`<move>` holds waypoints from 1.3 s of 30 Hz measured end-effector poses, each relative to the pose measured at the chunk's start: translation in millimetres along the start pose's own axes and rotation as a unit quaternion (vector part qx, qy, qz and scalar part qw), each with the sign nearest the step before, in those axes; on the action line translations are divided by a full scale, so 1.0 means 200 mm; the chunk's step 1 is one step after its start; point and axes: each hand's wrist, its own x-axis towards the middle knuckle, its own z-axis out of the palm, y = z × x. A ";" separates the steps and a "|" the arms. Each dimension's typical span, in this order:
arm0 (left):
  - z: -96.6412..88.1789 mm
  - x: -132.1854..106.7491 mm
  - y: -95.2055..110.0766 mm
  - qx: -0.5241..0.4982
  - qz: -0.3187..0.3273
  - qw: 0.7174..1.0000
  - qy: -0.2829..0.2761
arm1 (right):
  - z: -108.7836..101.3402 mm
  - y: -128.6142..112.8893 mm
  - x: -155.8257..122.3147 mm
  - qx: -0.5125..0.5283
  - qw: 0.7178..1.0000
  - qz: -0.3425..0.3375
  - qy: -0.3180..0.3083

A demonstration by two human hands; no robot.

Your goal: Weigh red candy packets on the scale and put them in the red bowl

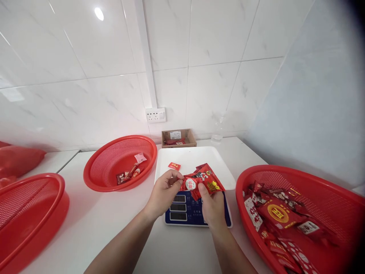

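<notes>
My right hand (212,205) grips a bunch of red snack packets (205,180) above the front of a scale. My left hand (164,189) pinches one packet at the left edge of that bunch. The scale (182,213) has a blue front panel with displays and a white tray (196,156) on top. A single small red packet (174,166) lies on the tray, just beyond my left hand.
A red mesh basket (327,190) full of red packets stands at the right. Another red basket (102,152) with a few packets sits at the left of the scale, and a third (28,205) at far left. A small cardboard box (178,137) stands by the tiled wall.
</notes>
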 end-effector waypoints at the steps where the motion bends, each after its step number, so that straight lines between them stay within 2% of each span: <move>1: 0.00 0.00 0.00 0.001 0.006 1.000 -0.001 | 0.00 0.00 0.00 -0.006 1.000 0.006 0.014; 5: 0.01 -0.02 0.02 0.008 0.017 1.000 -0.006 | 0.02 -0.01 0.01 -0.012 0.998 0.008 0.053; 10: 0.02 -0.02 0.02 -0.015 0.002 1.000 -0.007 | 0.01 -0.02 0.01 -0.020 0.998 0.006 0.058; 14: 0.03 -0.03 0.01 -0.048 -0.039 0.998 -0.031 | 0.01 -0.01 0.01 -0.029 0.998 0.009 0.053; 17: 0.03 -0.03 0.01 -0.049 -0.044 0.997 -0.041 | 0.00 -0.01 0.01 -0.036 0.998 0.010 0.048; 30: 0.03 -0.02 -0.02 -0.051 -0.019 0.999 -0.002 | 0.01 -0.01 0.01 -0.036 0.998 0.000 0.054; 39: 0.03 -0.02 -0.02 -0.117 -0.046 0.992 -0.015 | 0.01 -0.02 0.01 -0.034 0.998 -0.011 0.052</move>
